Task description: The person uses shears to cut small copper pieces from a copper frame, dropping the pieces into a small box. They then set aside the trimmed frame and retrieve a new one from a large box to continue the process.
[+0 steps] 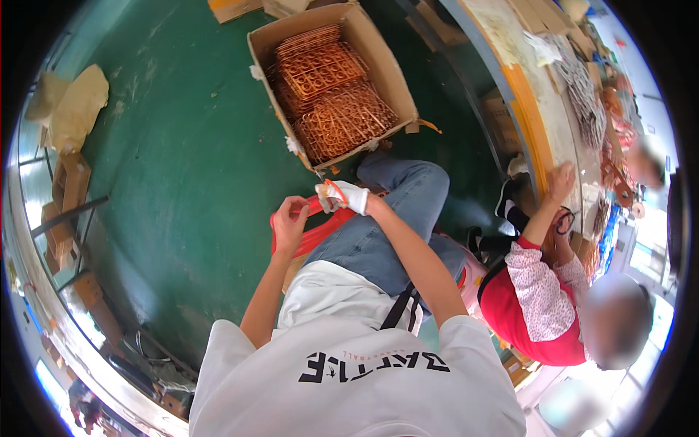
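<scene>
My left hand is bare and curled at the edge of a coil of glossy red strips, which shows on both sides of the fingers. The coil lies by my lap, partly behind my hands. Close to its right, my right hand wears a white glove and is closed around a small tool with orange handles. A thin grey tip points from it toward the box; the tool's exact kind is too small to tell. The two hands are slightly apart.
An open cardboard box of copper-coloured wire racks stands just ahead on the green floor. To the right, a co-worker in red reaches to a long worktable. Cartons line the left side.
</scene>
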`<state>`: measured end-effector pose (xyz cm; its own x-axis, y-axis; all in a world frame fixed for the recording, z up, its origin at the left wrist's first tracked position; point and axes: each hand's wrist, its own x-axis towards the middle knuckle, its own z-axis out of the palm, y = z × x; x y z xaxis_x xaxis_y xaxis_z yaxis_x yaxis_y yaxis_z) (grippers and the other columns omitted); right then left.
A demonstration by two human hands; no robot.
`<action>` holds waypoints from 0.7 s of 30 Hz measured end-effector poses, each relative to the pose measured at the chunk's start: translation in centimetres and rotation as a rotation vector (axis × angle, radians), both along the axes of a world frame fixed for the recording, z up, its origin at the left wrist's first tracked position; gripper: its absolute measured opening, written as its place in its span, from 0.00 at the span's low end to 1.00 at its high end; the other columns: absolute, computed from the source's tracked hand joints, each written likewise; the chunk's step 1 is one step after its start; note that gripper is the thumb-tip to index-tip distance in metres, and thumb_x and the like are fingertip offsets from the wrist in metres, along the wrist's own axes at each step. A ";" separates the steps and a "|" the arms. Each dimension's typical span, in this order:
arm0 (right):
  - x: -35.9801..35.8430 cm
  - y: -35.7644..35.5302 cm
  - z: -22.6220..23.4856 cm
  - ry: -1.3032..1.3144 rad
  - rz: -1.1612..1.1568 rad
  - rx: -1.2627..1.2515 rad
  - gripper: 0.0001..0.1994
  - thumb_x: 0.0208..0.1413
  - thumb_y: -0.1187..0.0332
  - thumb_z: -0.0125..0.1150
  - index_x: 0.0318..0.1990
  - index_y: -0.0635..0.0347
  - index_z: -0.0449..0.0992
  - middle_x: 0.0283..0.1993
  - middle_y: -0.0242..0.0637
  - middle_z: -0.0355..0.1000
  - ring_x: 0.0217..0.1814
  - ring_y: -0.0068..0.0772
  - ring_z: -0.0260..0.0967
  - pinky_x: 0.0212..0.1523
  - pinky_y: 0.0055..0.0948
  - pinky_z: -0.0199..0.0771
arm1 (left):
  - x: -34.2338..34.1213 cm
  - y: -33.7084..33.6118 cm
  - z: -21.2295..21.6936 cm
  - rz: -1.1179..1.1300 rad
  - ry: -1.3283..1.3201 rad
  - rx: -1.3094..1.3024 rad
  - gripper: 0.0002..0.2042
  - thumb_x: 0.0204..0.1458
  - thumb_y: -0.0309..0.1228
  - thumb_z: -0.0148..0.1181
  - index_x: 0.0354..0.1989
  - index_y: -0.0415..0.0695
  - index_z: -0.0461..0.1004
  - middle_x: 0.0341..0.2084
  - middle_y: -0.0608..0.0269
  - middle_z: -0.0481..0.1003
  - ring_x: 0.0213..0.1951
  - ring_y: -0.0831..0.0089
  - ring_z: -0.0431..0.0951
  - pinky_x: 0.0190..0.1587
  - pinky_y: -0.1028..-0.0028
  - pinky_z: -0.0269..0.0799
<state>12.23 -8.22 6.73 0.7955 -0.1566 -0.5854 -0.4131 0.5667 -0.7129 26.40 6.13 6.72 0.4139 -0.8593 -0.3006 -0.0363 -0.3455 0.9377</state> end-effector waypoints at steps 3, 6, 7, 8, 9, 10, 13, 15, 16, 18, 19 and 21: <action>0.9 0.2 0.7 0.082 -0.083 -0.132 0.18 0.55 0.50 0.53 0.27 0.55 0.70 0.20 0.30 0.68 0.19 0.18 0.59 0.18 0.17 0.56 | 0.0 -0.2 2.3 0.030 0.032 -0.029 0.06 0.51 0.20 0.55 0.36 0.39 0.68 0.29 0.65 0.74 0.32 0.80 0.75 0.36 0.81 0.70; 1.6 1.9 2.2 0.034 -0.372 -0.325 0.13 0.50 0.63 0.64 0.24 0.59 0.67 0.18 0.29 0.65 0.20 0.19 0.61 0.22 0.21 0.61 | 0.5 -0.4 4.5 0.074 -0.048 -0.055 0.04 0.51 0.20 0.54 0.35 0.39 0.68 0.27 0.64 0.73 0.31 0.78 0.75 0.36 0.79 0.71; 1.7 2.0 2.5 0.042 -0.419 -0.318 0.12 0.49 0.65 0.64 0.24 0.59 0.67 0.19 0.29 0.65 0.20 0.19 0.62 0.22 0.21 0.61 | 0.6 -0.4 5.2 0.042 -0.015 -0.110 0.04 0.51 0.19 0.54 0.35 0.39 0.67 0.27 0.64 0.72 0.31 0.78 0.75 0.36 0.79 0.71; 1.7 2.1 2.9 0.050 -0.466 -0.309 0.12 0.48 0.66 0.65 0.24 0.59 0.67 0.20 0.29 0.66 0.21 0.19 0.62 0.22 0.21 0.61 | 0.6 -0.5 6.0 0.010 0.018 -0.164 0.04 0.51 0.19 0.53 0.35 0.39 0.67 0.27 0.64 0.71 0.31 0.78 0.74 0.36 0.79 0.70; 1.8 2.3 3.2 0.018 -0.534 -0.276 0.11 0.48 0.68 0.65 0.25 0.59 0.66 0.20 0.29 0.65 0.21 0.18 0.62 0.23 0.20 0.62 | 0.6 -0.6 6.8 0.001 0.040 -0.206 0.05 0.51 0.19 0.53 0.36 0.39 0.66 0.27 0.64 0.71 0.31 0.78 0.74 0.35 0.79 0.70; 1.6 2.4 4.2 0.017 -0.540 -0.260 0.11 0.48 0.70 0.64 0.25 0.59 0.66 0.19 0.29 0.65 0.20 0.18 0.62 0.22 0.21 0.62 | 0.2 -0.9 8.2 0.002 0.028 -0.208 0.05 0.51 0.19 0.53 0.36 0.39 0.66 0.27 0.64 0.71 0.31 0.78 0.74 0.35 0.79 0.70; 1.3 2.3 6.4 -0.048 -0.570 -0.178 0.10 0.46 0.74 0.62 0.24 0.58 0.64 0.17 0.30 0.65 0.15 0.19 0.61 0.17 0.20 0.60 | -0.4 -1.9 11.3 0.062 0.030 -0.221 0.08 0.51 0.20 0.55 0.38 0.40 0.66 0.28 0.64 0.71 0.30 0.79 0.73 0.34 0.79 0.70; 1.1 2.7 7.9 -0.092 -0.621 -0.113 0.12 0.43 0.78 0.63 0.24 0.58 0.63 0.18 0.29 0.64 0.13 0.19 0.60 0.14 0.20 0.58 | -0.6 -2.5 13.0 0.046 -0.055 -0.175 0.08 0.50 0.19 0.55 0.38 0.39 0.67 0.29 0.64 0.71 0.31 0.77 0.73 0.34 0.78 0.71; 1.0 3.0 8.6 -0.106 -0.644 -0.131 0.13 0.42 0.79 0.64 0.24 0.57 0.62 0.18 0.29 0.63 0.13 0.19 0.60 0.13 0.20 0.58 | -0.6 -2.7 13.8 0.030 -0.130 -0.124 0.08 0.49 0.19 0.56 0.38 0.38 0.68 0.30 0.63 0.71 0.33 0.75 0.73 0.34 0.76 0.71; 0.5 3.4 10.1 -0.096 -0.660 -0.157 0.16 0.38 0.82 0.65 0.25 0.56 0.61 0.19 0.26 0.60 0.15 0.17 0.59 0.16 0.20 0.60 | -0.1 -3.6 14.7 -0.040 -0.318 -0.210 0.08 0.48 0.19 0.57 0.37 0.39 0.69 0.29 0.63 0.72 0.30 0.74 0.74 0.32 0.76 0.71; 0.4 3.6 10.7 -0.100 -0.665 -0.154 0.16 0.38 0.82 0.65 0.25 0.56 0.61 0.19 0.26 0.60 0.15 0.17 0.59 0.16 0.20 0.60 | 0.1 -4.0 15.1 -0.106 -0.498 -0.294 0.08 0.47 0.19 0.59 0.36 0.39 0.70 0.28 0.62 0.73 0.28 0.73 0.74 0.30 0.77 0.70; 0.1 4.1 11.4 -0.138 -0.674 -0.252 0.17 0.36 0.81 0.67 0.26 0.56 0.61 0.21 0.26 0.60 0.21 0.15 0.57 0.22 0.20 0.61 | 0.3 -4.4 15.8 -0.138 -0.515 -0.327 0.07 0.47 0.19 0.59 0.34 0.39 0.70 0.28 0.61 0.73 0.28 0.72 0.74 0.30 0.76 0.70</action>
<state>12.34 -4.10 18.15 0.5430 -0.7546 -0.3684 0.0704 0.4781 -0.8755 26.75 1.69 22.49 0.3145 -0.9289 0.1954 -0.5353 -0.0036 0.8447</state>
